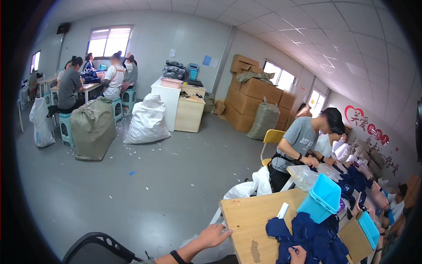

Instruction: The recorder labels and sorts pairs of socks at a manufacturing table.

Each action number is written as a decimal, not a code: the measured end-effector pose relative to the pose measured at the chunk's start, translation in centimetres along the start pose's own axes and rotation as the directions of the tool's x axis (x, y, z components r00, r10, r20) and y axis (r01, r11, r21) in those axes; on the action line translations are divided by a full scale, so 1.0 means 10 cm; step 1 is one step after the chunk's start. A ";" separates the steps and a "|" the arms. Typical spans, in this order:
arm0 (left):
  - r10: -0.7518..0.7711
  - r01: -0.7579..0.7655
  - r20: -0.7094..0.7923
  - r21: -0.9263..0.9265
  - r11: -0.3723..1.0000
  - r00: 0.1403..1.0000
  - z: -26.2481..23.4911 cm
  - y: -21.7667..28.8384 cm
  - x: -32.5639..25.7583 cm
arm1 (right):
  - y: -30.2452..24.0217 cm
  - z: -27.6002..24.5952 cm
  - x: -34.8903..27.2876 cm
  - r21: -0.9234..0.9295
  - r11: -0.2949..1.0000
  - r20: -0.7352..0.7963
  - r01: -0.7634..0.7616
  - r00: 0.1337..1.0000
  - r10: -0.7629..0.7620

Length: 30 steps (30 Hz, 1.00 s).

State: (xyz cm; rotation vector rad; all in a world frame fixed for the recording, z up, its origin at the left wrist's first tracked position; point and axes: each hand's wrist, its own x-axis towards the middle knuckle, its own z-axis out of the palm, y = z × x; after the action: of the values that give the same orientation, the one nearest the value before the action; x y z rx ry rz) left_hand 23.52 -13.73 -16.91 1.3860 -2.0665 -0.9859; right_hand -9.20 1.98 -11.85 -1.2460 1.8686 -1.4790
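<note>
Left grip (214,234) rests open on table edge (231,220).

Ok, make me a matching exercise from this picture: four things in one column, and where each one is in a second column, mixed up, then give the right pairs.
Things:
1. left hand
2. right hand
3. turquoise basket
4. yellow chair

Places:
A. tipped on the wooden table, beside the pile of dark blue cloth pieces
B. on the dark blue cloth pieces
C. behind the person in the grey shirt
D. at the table's left edge

Pairs: 1-D, 2-B, 3-A, 4-C
</note>
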 end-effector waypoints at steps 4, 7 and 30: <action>0.153 -0.124 -0.176 0.162 0.979 0.972 -0.04 0.14 -0.08 | 0.02 -0.03 0.02 0.031 0.999 0.004 -0.008 1.000 0.008; 0.278 -0.210 -0.328 0.228 0.951 0.903 -0.10 0.26 -0.08 | -0.01 -0.04 0.03 -0.032 0.999 0.016 -0.008 1.000 0.008; 0.479 -0.304 0.143 -0.609 0.732 0.866 -0.28 0.87 -0.89 | 0.22 -0.08 0.12 0.065 0.996 0.009 0.064 0.998 -0.065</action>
State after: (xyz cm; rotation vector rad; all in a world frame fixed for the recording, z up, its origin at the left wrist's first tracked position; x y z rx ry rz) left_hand 23.78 -4.31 -8.25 0.4762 -1.8979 -1.5129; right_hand -11.26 1.42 -13.44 -1.2927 1.7742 -1.5502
